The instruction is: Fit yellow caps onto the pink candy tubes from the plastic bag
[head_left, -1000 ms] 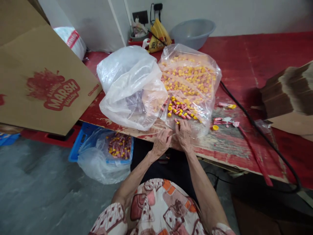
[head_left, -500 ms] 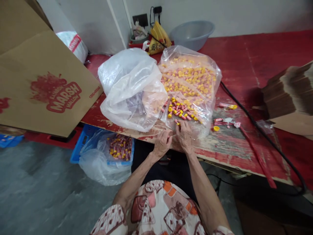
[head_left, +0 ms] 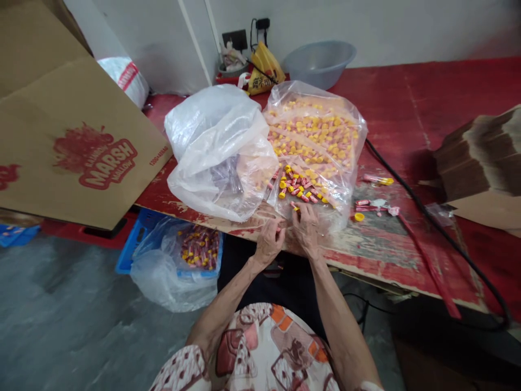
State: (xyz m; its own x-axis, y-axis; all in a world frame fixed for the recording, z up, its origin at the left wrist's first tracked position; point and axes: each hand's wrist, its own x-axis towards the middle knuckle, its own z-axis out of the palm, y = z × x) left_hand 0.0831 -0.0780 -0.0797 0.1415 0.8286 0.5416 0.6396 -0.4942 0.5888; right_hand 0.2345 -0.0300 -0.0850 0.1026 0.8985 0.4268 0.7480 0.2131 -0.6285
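My left hand (head_left: 269,239) and my right hand (head_left: 305,227) rest side by side at the near edge of the red table (head_left: 443,98). Both have curled fingers pinching something small; a pink tube with a yellow cap (head_left: 294,206) shows at my right fingertips. Just beyond them lies a clear plastic bag (head_left: 317,136) full of pink tubes and yellow caps, with a loose heap (head_left: 301,187) at its near end. A crumpled clear bag (head_left: 222,149) sits to the left of it.
A large cardboard sheet (head_left: 77,146) leans at left. A blue crate (head_left: 140,239) lined with plastic holds more tubes below the table. A black cable (head_left: 427,212) crosses the table; a grey basin (head_left: 319,57) stands at the back, stacked cardboard (head_left: 484,152) at right.
Both hands stay at the table edge with only slight finger movement. The view has shifted a little downward.
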